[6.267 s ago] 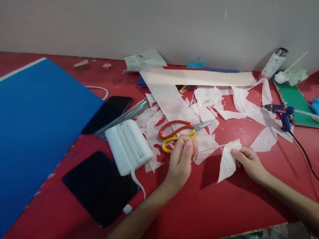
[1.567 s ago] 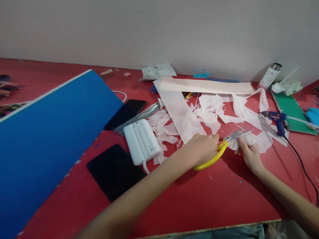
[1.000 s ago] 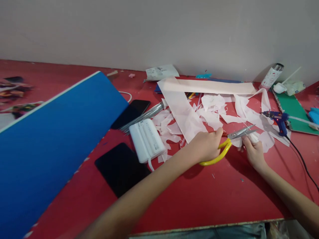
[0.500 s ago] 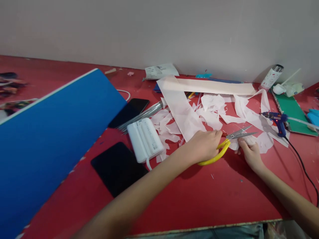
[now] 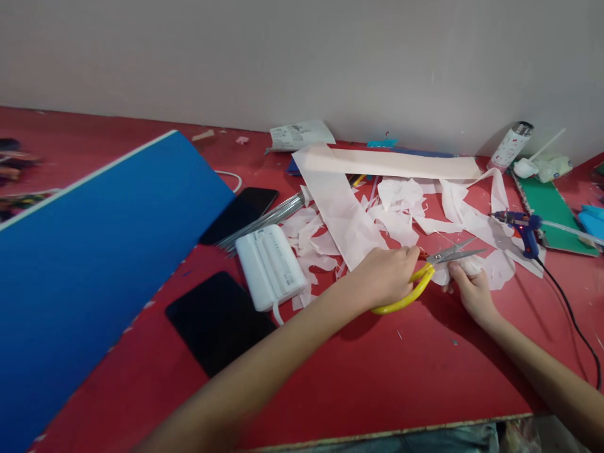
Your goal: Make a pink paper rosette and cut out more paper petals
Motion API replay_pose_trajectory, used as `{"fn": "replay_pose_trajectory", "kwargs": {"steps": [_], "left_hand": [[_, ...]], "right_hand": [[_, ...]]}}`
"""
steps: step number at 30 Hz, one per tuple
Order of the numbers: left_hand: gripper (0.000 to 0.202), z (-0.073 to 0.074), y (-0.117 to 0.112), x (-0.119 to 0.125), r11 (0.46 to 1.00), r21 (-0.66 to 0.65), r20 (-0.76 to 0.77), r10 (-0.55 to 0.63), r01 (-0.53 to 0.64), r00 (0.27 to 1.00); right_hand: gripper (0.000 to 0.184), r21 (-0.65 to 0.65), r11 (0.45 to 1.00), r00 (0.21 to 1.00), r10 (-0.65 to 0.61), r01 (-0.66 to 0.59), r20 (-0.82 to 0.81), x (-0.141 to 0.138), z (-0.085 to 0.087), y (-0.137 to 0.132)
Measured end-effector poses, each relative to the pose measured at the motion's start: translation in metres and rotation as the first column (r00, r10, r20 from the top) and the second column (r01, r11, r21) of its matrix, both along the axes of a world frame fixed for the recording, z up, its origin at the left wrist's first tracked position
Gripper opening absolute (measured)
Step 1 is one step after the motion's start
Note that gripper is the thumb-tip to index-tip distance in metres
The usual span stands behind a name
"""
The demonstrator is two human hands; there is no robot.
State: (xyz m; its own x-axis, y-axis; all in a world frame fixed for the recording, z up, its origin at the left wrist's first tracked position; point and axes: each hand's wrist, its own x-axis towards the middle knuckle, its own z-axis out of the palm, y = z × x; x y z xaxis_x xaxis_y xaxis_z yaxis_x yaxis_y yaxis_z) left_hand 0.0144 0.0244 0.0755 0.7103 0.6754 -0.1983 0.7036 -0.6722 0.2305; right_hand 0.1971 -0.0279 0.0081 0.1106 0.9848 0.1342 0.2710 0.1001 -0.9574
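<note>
My left hand [image 5: 384,277] is closed round the handles of the yellow and red scissors [image 5: 427,277]. Their metal blades are slightly apart and point right over a small bunched piece of white tissue paper [image 5: 467,266]. My right hand [image 5: 467,288] pinches that piece from below and presses it onto the red table [image 5: 377,377]. The two hands are close together, with the blades directly above my right fingers.
White paper scraps [image 5: 401,207] and a long pale strip [image 5: 391,163] lie behind the hands. A blue glue gun [image 5: 523,226] with its black cord is at the right. A power bank [image 5: 270,267], two phones [image 5: 219,321], metal wires [image 5: 264,220] and a large blue board [image 5: 94,264] sit left.
Six seconds ago the scissors lay on the table and my left hand pinched a thin wire on the paper; now it holds the scissors at the paper. Over the last second, hardly anything moved.
</note>
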Motion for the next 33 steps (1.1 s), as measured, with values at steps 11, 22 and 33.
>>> {"fn": "replay_pose_trajectory", "kwargs": {"steps": [11, 22, 33], "left_hand": [[0.041, 0.007, 0.001, -0.002, 0.968, -0.246, -0.015, 0.048, -0.05, 0.999], [0.037, 0.009, 0.003, -0.002, 0.978, -0.196, -0.027, 0.061, -0.066, 0.998], [0.037, 0.006, 0.005, -0.002, 0.995, -0.093, 0.036, 0.029, -0.025, 0.999]], "right_hand": [[0.036, -0.052, 0.999, 0.99, 0.008, -0.015, -0.143, 0.005, -0.014, 0.001], [0.036, -0.069, 0.997, 0.982, 0.028, -0.042, -0.188, 0.008, -0.016, 0.004], [0.033, -0.1, 0.991, 0.98, 0.066, -0.086, -0.188, 0.006, -0.013, 0.002]]}}
